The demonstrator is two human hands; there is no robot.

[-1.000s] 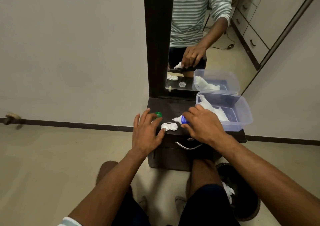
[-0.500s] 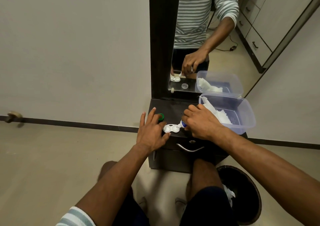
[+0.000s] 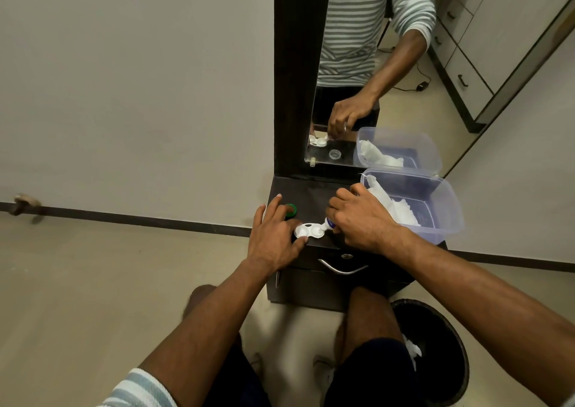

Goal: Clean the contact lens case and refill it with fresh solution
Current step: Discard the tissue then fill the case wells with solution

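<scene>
A white two-well contact lens case (image 3: 308, 231) lies open on the dark dresser top (image 3: 314, 193). My right hand (image 3: 362, 219) is closed around a small white solution bottle with a blue label (image 3: 327, 224), tipped so its nozzle points into the case's right well. My left hand (image 3: 275, 235) rests flat at the case's left side, thumb against its edge, fingers spread. A green cap (image 3: 292, 209) sits just behind my left fingers. Most of the bottle is hidden by my right hand.
A clear plastic tub (image 3: 441, 210) holding white tissues stands at the right on the dresser. A tall mirror (image 3: 357, 64) rises behind, reflecting the scene. A dark waste bin (image 3: 441, 353) with tissue inside sits on the floor at lower right. The drawer handle (image 3: 340, 268) faces me.
My right hand has tilted the bottle down, bringing its nozzle from above the dresser to the case's right well. My left hand shifted slightly to steady the case.
</scene>
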